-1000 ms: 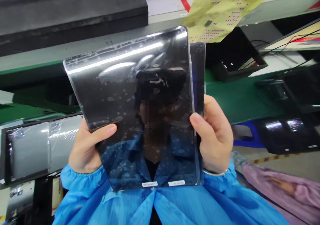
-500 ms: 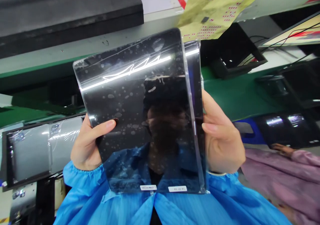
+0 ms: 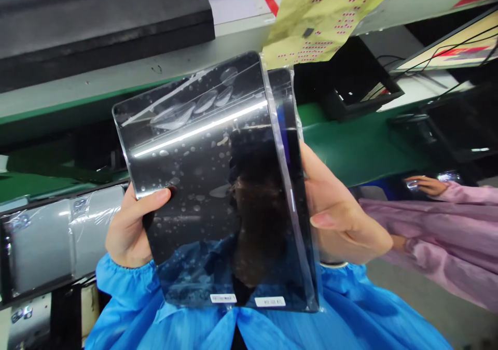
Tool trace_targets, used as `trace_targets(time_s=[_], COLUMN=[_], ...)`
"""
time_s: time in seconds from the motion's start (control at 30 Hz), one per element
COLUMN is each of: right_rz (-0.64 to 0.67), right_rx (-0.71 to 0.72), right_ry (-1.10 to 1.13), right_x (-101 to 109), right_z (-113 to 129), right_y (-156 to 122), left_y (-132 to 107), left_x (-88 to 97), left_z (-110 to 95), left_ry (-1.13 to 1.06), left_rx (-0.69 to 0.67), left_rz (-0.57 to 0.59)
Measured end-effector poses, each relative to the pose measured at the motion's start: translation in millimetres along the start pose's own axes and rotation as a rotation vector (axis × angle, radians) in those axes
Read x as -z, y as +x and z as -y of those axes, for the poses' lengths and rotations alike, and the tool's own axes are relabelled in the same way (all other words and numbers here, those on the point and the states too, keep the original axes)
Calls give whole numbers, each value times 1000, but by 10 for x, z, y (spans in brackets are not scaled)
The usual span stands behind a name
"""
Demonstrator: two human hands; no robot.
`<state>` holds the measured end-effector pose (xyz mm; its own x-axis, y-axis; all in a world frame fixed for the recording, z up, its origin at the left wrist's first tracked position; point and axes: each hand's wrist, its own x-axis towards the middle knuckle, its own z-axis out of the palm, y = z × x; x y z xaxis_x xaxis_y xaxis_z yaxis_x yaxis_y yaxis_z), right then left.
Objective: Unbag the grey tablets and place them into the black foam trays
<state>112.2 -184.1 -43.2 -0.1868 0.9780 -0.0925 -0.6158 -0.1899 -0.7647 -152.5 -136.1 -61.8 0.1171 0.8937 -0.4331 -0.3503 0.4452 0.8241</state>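
I hold a dark glossy tablet [image 3: 202, 184] upright in front of me, its screen covered by a clear film with bubbles and two small white labels at the bottom edge. My left hand [image 3: 130, 225] grips its left edge, thumb pressed on the screen. My right hand [image 3: 342, 218] holds the right edge from behind, thumb beside the rim. A second dark panel edge [image 3: 290, 122] shows just behind the tablet on the right. My blue sleeves fill the bottom of the view.
A green conveyor belt [image 3: 361, 142] runs behind. A film-wrapped grey panel [image 3: 50, 236] lies at the left. A yellow sheet with red marks [image 3: 330, 13] hangs above. Dark screens [image 3: 459, 127] sit at the right. A co-worker's pink sleeve and hand [image 3: 428, 184] reach in from the right.
The tablet has turned its right edge toward me and shifted slightly left. My right thumb slid off the front to the rim. The co-worker's pink-sleeved arm has reached further in.
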Motion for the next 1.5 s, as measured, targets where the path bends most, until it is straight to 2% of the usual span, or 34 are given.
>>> trace_targets(time_s=[0.07,0.13,0.2,0.27,0.37,0.43,0.5,0.57,0.63,0.7,0.8,0.87,1.0,1.1,1.17,1.23,1.3,1.4,1.5], right_rz=[14,-26,-148,-260,-302,-362,-375,-365,-350,-340,-347,-364,-443,-571,-592,-574,-591,-680,-780], right_rx=[43,93,150,161,31,-68,-96,-113,-123,-123,-88,-56,17,-7,-95,-172,-196,-183,-178], right_ry=[20,0,-88,-184,-254,-321,-350,-369,-399,-451,-582,-697,-911,-985,-970,-931,-888,-826,-791], right_x=[-11,-6,52,200,602,943,1274,1539,1709,1787,1808,1818,1960,2166,2295,2380,2420,2462,2597], right_z=[-27,-104,-232,-402,-688,-872,-1042,-1210,-1389,-1569,-1775,-1826,-1761,-1749,-1820,-1932,-2039,-2100,-2002], right_y=[-5,7,54,142,329,467,611,764,931,1101,1282,1297,1079,871,785,747,743,749,703], left_y=[-9,-5,41,150,400,565,695,792,878,965,1078,1092,891,694,641,646,652,554,374], left_x=[-22,-69,-99,-45,299,667,1045,1345,1531,1622,1707,1815,2207,2455,2505,2479,2424,2337,2173], left_z=[-5,-6,20,94,314,513,720,901,1036,1120,1141,1074,836,834,987,1192,1352,1410,1354], left_ry=[1,-6,-14,3,78,132,197,240,279,329,432,520,743,891,944,967,980,970,899], left_rx=[2,-12,-49,-77,-30,39,107,114,79,18,-97,-174,-319,-256,-132,-22,31,24,-35], left_rz=[12,1,-29,-50,-89,-160,-237,-290,-329,-356,-382,-437,-716,-878,-890,-869,-860,-848,-778])
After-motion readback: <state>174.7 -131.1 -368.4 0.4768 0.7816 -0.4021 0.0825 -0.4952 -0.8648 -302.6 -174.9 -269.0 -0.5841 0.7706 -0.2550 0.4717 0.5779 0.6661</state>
